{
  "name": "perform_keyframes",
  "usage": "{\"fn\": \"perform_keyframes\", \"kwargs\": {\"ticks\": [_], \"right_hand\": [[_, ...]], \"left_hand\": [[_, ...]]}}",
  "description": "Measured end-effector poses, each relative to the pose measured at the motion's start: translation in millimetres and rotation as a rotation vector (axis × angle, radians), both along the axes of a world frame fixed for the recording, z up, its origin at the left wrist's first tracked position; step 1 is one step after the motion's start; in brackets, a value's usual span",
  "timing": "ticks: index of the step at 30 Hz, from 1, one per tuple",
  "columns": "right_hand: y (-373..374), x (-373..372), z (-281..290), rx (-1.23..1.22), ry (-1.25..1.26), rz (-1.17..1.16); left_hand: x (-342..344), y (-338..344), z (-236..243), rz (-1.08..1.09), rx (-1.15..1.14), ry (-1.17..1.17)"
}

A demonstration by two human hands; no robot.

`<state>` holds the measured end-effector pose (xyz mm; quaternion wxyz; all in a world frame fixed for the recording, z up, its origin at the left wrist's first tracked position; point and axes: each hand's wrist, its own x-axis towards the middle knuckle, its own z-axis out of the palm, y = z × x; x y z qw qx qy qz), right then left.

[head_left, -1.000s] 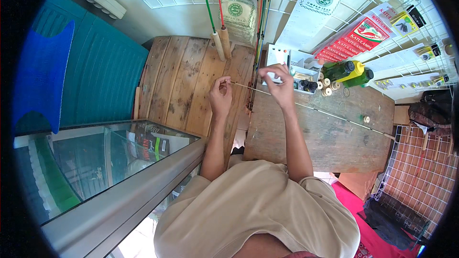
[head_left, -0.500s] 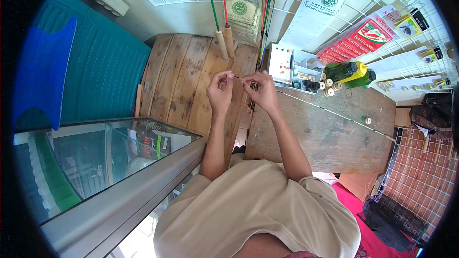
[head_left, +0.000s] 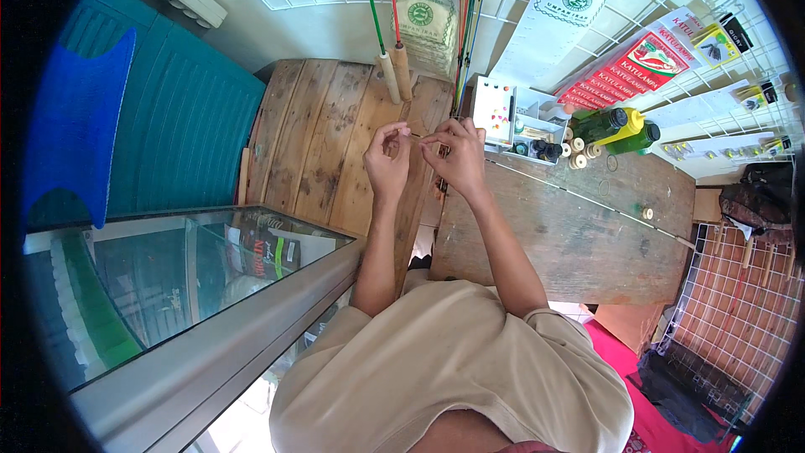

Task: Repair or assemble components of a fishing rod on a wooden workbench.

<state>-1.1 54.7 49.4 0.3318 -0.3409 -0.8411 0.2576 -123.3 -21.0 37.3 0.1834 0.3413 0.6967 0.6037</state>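
Note:
Above the gap between two wooden tables, my left hand point(head_left: 387, 158) is closed in a pinch, thumb against forefinger. Facing it, my right hand point(head_left: 458, 156) pinches too, its other fingers curled. A short, thin, dark piece point(head_left: 417, 136) spans the fingertips of both hands; it is too small for me to tell its kind. Beyond the hands, a green rod point(head_left: 375, 21) and a red rod point(head_left: 395, 13), each with a pale handle, stand on the plank table point(head_left: 312, 130).
On the right-hand table point(head_left: 537, 235) lies a long thin rod point(head_left: 587, 199). A white compartment box point(head_left: 537, 136), several spools point(head_left: 577, 162) and dark green bottles point(head_left: 599, 126) stand at its back. To my left is a glass case point(head_left: 193, 277); packets hang on the wall grid.
My right hand's fingers have shifted slightly around the thin piece. My left hand stays almost in place, still pinching.

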Motion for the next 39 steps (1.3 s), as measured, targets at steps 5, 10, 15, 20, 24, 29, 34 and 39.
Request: {"fn": "perform_keyframes", "kwargs": {"ticks": [5, 10, 15, 20, 24, 29, 34, 39], "right_hand": [[-1.6, -8.2, -1.7, -0.024, -0.059, 0.016], [-1.1, -15.5, -10.7, -0.046, 0.107, 0.104], [-1.1, -22.7, -20.8, -0.185, 0.158, 0.045], [-2.4, -26.5, -19.8, -0.293, 0.183, 0.041], [-6.1, -27.7, -16.2, -0.197, 0.226, 0.065], [-6.3, -28.1, -16.3, -0.299, 0.222, 0.100], [-7.8, -31.6, -15.4, -0.295, 0.244, 0.050], [-8.7, -30.9, -20.3, -0.283, 0.270, 0.007]], "left_hand": [[-2.8, 0.7, -4.7, 0.026, 0.072, -0.058], [0.0, 1.0, -0.5, 0.050, 0.099, -0.086], [4.9, 1.3, 10.4, 0.018, 0.085, -0.052], [1.3, -0.2, 6.0, 0.034, 0.110, 0.004], [0.8, -0.6, 5.3, 0.014, 0.083, -0.032], [-0.7, -1.1, 2.0, 0.018, 0.075, -0.012], [-1.6, -2.5, 0.4, 0.018, 0.059, -0.034], [-4.2, -2.0, -4.4, 0.069, 0.097, 0.006]]}}
